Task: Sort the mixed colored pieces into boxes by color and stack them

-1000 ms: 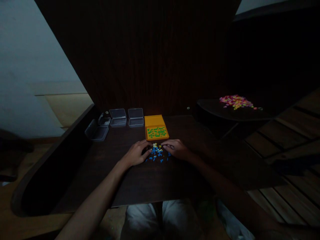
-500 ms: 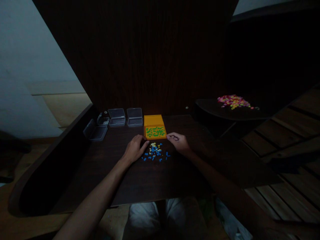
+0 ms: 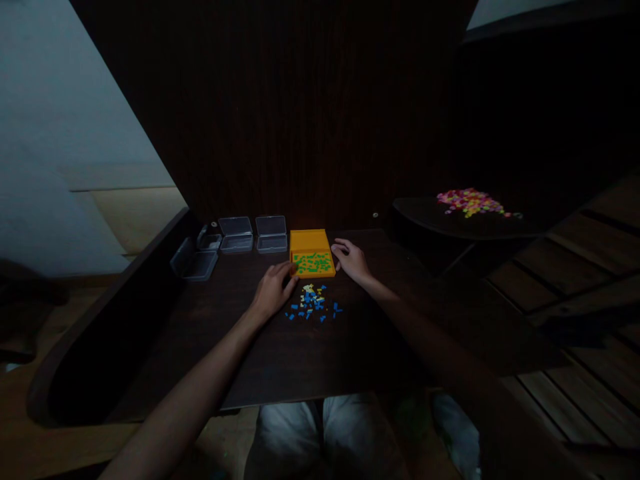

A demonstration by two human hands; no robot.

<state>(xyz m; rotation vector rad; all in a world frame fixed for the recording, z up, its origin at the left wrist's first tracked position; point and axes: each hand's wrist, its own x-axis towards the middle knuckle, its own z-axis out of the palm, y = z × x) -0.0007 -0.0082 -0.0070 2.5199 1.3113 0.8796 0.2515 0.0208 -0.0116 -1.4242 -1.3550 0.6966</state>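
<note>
In the head view an open yellow plastic box (image 3: 308,239) stands on the dark desk, its lid tipped back. Many small green pieces (image 3: 314,263) lie inside it. My left hand (image 3: 273,288) rests at the box's left front corner, fingertips against its side and thumb apart. At the right side of the box is my right hand (image 3: 353,261), its fingers loosely bent and nothing visible in them; whether they touch the box I cannot tell. In front of the box lies a loose pile of small blue and pale yellow pieces (image 3: 312,300).
Several clear plastic cases, one of them a hinged case (image 3: 237,244), stand open at the back left. A heap of pink, red and yellow bits (image 3: 470,201) lies on a side shelf (image 3: 425,220) at the right. A dark panel (image 3: 280,113) rises behind the desk.
My right hand has moved from the box's front right corner up along its right side, and its pinch has loosened. The left fingertips have shifted slightly up along the left side.
</note>
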